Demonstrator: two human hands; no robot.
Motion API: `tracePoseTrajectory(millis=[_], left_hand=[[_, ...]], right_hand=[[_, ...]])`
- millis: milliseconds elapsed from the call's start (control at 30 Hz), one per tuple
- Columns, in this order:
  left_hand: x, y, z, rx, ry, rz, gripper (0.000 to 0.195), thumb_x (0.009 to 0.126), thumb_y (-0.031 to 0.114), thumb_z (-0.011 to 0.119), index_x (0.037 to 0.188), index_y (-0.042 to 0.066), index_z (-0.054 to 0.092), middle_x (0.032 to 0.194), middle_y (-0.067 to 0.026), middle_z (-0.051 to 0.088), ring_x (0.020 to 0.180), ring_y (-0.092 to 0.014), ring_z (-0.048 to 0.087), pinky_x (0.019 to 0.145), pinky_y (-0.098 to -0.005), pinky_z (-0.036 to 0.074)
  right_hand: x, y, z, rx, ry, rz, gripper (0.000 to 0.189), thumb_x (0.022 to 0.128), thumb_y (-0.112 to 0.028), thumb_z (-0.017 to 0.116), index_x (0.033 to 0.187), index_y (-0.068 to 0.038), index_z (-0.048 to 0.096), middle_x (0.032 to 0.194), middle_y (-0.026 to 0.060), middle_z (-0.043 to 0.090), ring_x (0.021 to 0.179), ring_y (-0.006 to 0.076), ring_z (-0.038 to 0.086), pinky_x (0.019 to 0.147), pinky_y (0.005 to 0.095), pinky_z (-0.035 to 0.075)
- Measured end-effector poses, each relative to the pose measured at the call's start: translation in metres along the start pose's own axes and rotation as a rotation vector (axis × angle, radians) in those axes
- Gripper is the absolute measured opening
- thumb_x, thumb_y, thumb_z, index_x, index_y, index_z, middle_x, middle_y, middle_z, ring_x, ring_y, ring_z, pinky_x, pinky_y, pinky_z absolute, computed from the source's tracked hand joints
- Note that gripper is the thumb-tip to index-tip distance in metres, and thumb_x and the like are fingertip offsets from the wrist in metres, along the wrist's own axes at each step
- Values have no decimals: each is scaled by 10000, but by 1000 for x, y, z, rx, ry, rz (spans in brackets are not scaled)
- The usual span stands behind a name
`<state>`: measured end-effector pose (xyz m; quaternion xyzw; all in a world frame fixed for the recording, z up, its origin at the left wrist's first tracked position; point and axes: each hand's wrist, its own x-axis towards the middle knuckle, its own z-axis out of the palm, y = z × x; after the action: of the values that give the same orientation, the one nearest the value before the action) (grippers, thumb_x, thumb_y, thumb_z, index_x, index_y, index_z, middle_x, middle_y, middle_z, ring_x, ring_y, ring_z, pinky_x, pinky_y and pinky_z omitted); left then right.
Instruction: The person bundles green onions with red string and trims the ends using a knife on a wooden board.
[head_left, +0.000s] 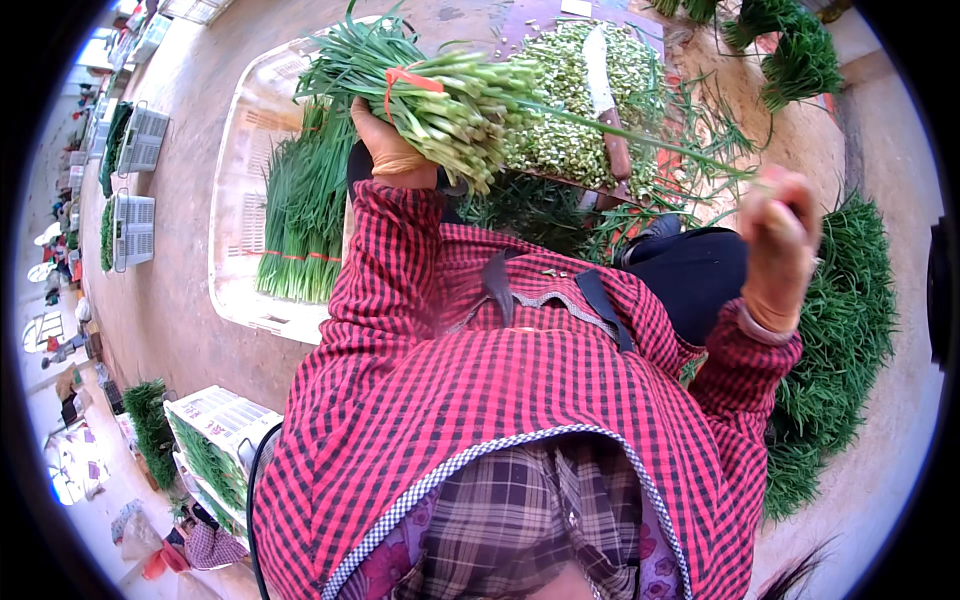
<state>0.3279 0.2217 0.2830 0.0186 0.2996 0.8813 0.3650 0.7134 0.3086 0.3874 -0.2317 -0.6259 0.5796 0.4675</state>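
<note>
My left hand (386, 144) grips a thick bundle of green chives (461, 101), tied with an orange-red band (411, 78). The pale cut ends point right, over the edge of a cutting board (645, 26). A single long chive stalk (652, 139) stretches from beside those ends to my right hand (780, 240), which is blurred, its fingers closed around the stalk's end. On the board, a knife (598, 71) with a wooden handle lies on a heap of chopped chive ends (547, 142).
At the left, a white plastic crate (232, 217) holds banded chive bundles (296, 217). A large pile of loose chives (840, 352) lies at the right. More chives (802, 67) stand at the upper right. Several crates (135, 229) and another person (214, 544) are at the far left.
</note>
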Motion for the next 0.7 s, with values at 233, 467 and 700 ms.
tracePoseTrajectory(millis=[233,467,700], left_hand=[[7,7,-5,52,-50,4,603,956,521,320,1242,70,599,1247,-125,621,1114,-316,584,980,-486,474],[10,-2,-17,34,-114,-48,572,957,504,328,1212,75,606,1216,-119,625,1108,-301,587,969,-471,483],[-8,-14,-4,-40,-259,-128,600,955,501,285,1127,45,634,1097,-146,664,1012,-304,624,923,-464,508]], right_hand=[[-1,27,-87,-442,323,192,286,925,-75,670,1203,-23,627,1073,63,680,999,129,641,842,246,512],[12,43,36,-220,-47,102,198,953,-24,620,1144,-1,664,1019,36,682,914,89,625,829,226,503],[32,21,141,-330,-289,-377,140,867,-86,689,994,-44,732,802,113,689,657,195,664,614,280,517]])
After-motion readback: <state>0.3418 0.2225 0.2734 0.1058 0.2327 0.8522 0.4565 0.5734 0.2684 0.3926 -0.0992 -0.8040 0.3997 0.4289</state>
